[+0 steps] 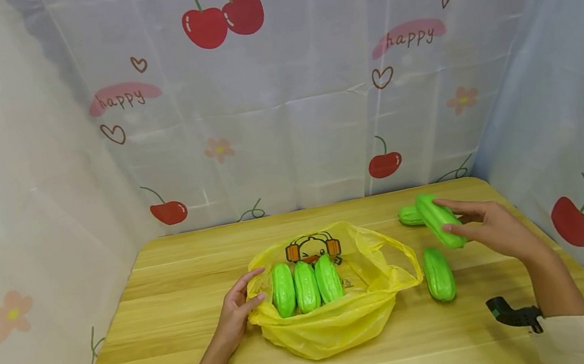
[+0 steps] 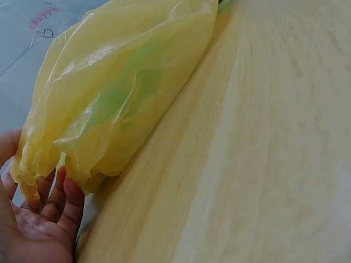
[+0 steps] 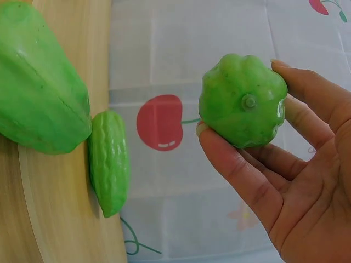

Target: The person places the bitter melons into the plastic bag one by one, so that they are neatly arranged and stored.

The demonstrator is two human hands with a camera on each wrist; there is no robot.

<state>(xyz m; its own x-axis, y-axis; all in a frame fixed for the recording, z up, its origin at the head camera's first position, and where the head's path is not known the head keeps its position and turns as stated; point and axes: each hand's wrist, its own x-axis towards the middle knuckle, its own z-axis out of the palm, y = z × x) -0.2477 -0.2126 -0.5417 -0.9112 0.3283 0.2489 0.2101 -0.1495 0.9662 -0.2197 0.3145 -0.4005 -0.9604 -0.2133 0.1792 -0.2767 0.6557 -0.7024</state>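
Note:
A yellow plastic bag (image 1: 328,330) lies with its mouth spread wide, and three ribbed green cucumbers (image 1: 306,286) sit side by side inside it. My left hand (image 1: 235,310) holds the bag's left edge; in the left wrist view the plastic hangs between thumb and fingers. Over the right side of the table, my right hand (image 1: 487,226) grips another cucumber (image 3: 241,104) between thumb and fingertips, raised and tilted. Below it on the wood is a cucumber (image 1: 438,275), right of the bag. One more cucumber (image 1: 410,216) lies farther back, partly hidden by the held one.
The wooden table (image 1: 185,270) has rounded back corners. A curtain (image 1: 309,108) printed with cherries stands behind it and along both sides. The bag's loop handle (image 1: 396,248) sticks out to the right, near the loose cucumbers.

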